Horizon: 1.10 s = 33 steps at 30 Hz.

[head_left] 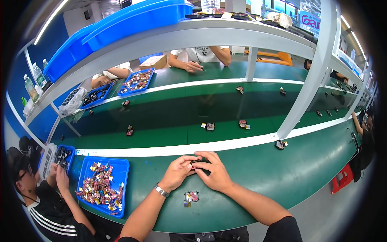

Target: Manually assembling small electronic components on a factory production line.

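My left hand (176, 174), with a metal-banded watch on its wrist, and my right hand (215, 173) meet above the green bench. Between their fingers is a small black case (196, 162), mostly covered by them; a bit of red shows at its edge. Both hands are closed around it. Just below them on the bench lies a square black-framed case (192, 196) with a pinkish circuit board inside. A small silver-and-yellow piece sticks out at its lower side.
A blue tray (126, 177) heaped with small pink, white and yellow parts stands left of my arms. Farther left a person (52, 201) handles black pieces by another blue tray (72, 152). Beyond a white rail (169, 151), several cases lie on the green belt (161, 135). Shelf posts (296, 103) rise at right.
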### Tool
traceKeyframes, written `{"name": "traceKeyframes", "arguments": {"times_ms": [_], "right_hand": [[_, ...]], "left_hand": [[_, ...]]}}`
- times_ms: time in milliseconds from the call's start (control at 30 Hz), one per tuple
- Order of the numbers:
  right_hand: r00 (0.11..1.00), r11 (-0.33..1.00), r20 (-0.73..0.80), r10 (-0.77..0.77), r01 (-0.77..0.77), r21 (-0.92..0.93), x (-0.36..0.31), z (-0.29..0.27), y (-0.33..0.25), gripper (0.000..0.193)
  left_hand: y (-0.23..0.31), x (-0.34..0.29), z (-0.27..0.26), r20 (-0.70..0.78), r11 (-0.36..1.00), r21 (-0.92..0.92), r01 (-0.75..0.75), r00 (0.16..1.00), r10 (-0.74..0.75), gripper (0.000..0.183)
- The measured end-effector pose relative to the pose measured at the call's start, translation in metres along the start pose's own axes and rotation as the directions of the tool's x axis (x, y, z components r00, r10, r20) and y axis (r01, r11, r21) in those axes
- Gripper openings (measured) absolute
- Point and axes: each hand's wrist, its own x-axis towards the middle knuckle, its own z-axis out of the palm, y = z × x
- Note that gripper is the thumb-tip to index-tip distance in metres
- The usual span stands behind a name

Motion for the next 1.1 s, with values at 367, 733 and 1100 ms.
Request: {"name": "traceKeyframes", "arguments": {"times_ms": [367, 733, 1100], "right_hand": [[0.997, 0.993, -0.066, -0.046, 0.038, -0.110, 0.009, 0.002, 0.000, 0.024], [0.975, 0.948, -0.103, -0.196, 0.162, -0.273, 0.011, 0.001, -0.008, 0.021], [0.961, 0.866, -0.038, -0.275, 0.230, -0.444, 0.007, 0.002, -0.004, 0.023]], "left_hand": [[-0.001, 0.001, 0.007, -0.079, 0.998, 0.057, -0.005, 0.997, 0.009, 0.031], [0.000, 0.000, 0.008, -0.085, 0.998, 0.054, 0.028, 0.996, -0.023, 0.031], [0.002, 0.000, 0.010, -0.090, 0.998, 0.053, 0.031, 0.996, -0.026, 0.031]]}}
